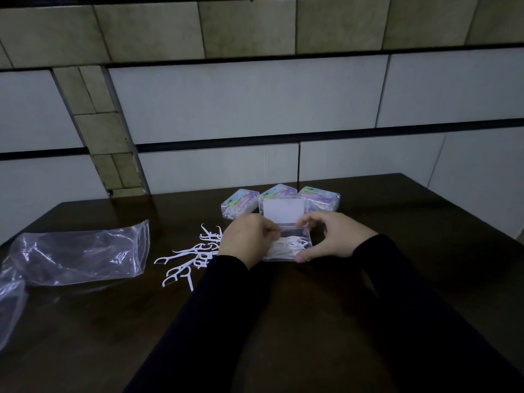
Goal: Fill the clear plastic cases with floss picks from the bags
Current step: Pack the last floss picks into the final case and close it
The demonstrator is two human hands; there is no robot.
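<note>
Clear plastic case (286, 245), lid raised, is gripped at its right edge by the right hand (334, 239); floss picks (283, 246) inside are pinched by the left hand (246, 239). Loose picks (184, 262) lie just left.

A dark brown wooden table (312, 321) fills the lower half of the view, from three o'clock round to nine. Behind it, from ten to two o'clock, rises a wall (241, 103) of pale grey panels and tan stone-like tiles (96, 131), crossed by dark horizontal grooves.
</note>
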